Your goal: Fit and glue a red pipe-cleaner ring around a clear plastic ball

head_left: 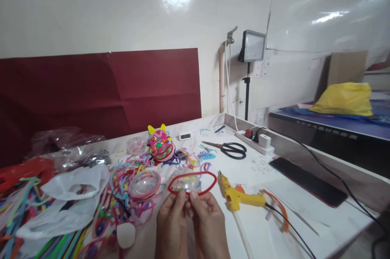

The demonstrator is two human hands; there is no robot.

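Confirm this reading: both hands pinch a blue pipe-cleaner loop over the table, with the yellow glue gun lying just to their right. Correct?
Not quite. The head view shows the pipe-cleaner loop is red, not blue. The rest holds: the left hand and right hand pinch it over the table, and the yellow glue gun lies just right.

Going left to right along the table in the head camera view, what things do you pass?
White plastic bag → clear dome with pink rim → left hand → right hand, both pinching the red pipe-cleaner loop → yellow glue gun → black phone.
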